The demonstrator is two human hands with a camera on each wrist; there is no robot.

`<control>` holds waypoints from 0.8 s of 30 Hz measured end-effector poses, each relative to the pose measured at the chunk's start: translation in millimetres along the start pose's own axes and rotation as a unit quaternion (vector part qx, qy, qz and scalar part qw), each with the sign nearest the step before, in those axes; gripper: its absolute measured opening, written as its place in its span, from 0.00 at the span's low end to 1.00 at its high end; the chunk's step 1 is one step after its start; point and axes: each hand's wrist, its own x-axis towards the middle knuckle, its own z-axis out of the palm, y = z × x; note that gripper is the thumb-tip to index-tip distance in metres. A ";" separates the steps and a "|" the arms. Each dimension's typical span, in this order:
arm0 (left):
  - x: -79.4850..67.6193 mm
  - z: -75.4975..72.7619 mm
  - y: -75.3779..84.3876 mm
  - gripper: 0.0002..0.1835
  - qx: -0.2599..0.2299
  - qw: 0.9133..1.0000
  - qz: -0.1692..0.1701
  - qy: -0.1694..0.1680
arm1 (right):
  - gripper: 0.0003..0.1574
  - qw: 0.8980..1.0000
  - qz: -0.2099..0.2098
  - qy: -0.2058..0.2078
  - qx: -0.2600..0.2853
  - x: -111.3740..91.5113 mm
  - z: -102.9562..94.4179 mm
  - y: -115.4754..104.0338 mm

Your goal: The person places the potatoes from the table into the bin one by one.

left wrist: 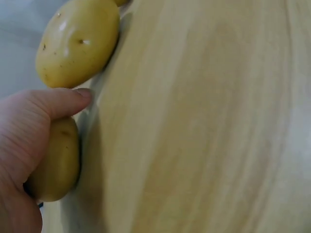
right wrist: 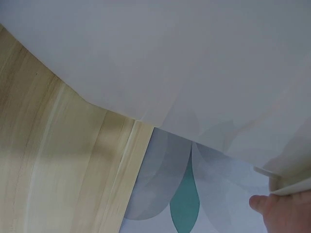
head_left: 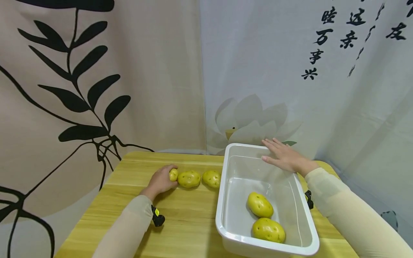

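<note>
In the head view my left hand (head_left: 161, 181) grips the leftmost potato (head_left: 173, 175), a small yellow one on the table. The left wrist view shows my thumb (left wrist: 68, 101) lying across the top of that potato (left wrist: 60, 162), beside a larger potato (left wrist: 80, 43). My right hand (head_left: 285, 156) rests with extended fingers on the far right corner of a white plastic bin (head_left: 224, 200). Inside the bin lie two potatoes, one (head_left: 260, 205) behind the other (head_left: 268, 230). From the right wrist, a fingertip (right wrist: 260, 201) shows at the bin's rim.
Two more potatoes, one (head_left: 189, 179) in the middle and one (head_left: 211, 178) near the bin's left wall, continue the row on the wooden table (head_left: 184, 222). A printed curtain (head_left: 161, 71) hangs close behind the table's back edge.
</note>
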 end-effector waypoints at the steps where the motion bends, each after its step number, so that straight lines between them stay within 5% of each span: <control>1: -0.6 0.8 -1.2 0.36 -0.001 1.000 0.000 0.007 | 0.47 1.000 0.001 0.000 0.001 -0.1 -0.1 -0.2; 24: -12.6 2.9 -4.8 0.34 -0.005 0.999 -0.018 0.042 | 0.47 1.000 -0.004 -0.004 0.001 0.2 -0.6 1.0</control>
